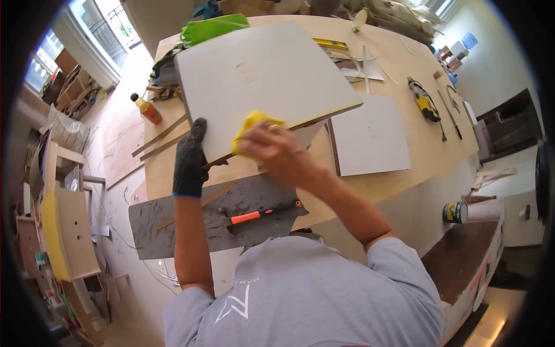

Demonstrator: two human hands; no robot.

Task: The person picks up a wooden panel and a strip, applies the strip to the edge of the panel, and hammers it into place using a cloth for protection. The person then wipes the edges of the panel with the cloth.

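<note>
My left hand (189, 162), in a black knit glove, steadies the near left edge of a large white board (260, 75) that lies tilted on the wooden workbench (416, 144). Bare, my right hand (272, 151) presses a yellow cloth (251, 124) against the board's near edge. Just below my hands a hammer with an orange handle (248, 217) rests on a dark grey panel (173, 222).
A smaller white panel (370, 136) lies to the right of the board. A yellow power tool (425, 104) and a yellow level (330, 43) lie farther back. An orange-capped bottle (147, 109) stands at the left; a can (455, 211) sits on a low right surface.
</note>
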